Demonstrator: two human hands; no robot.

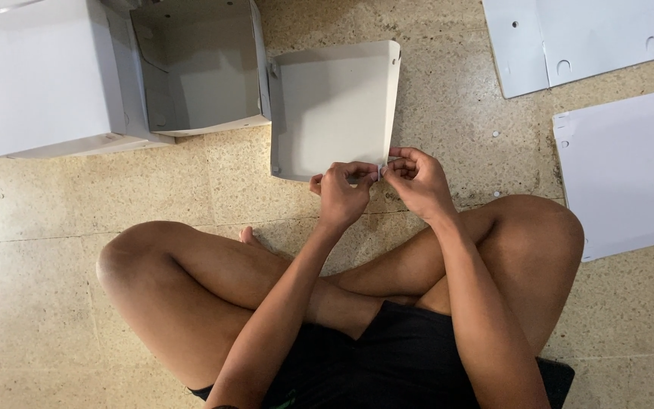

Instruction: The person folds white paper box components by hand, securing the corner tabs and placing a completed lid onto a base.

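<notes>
A white cardboard box lid with folded-up side flaps lies on the speckled floor in front of my crossed legs. My left hand pinches its near right corner from the left. My right hand grips the same corner from the right, fingers curled on the flap edge. Both hands meet at that corner, thumbs and fingertips pressed on the cardboard.
An open white box stands at the back beside a closed white box on the left. Flat white cardboard sheets with punched holes lie at the top right and at the right. My bare knees spread to both sides.
</notes>
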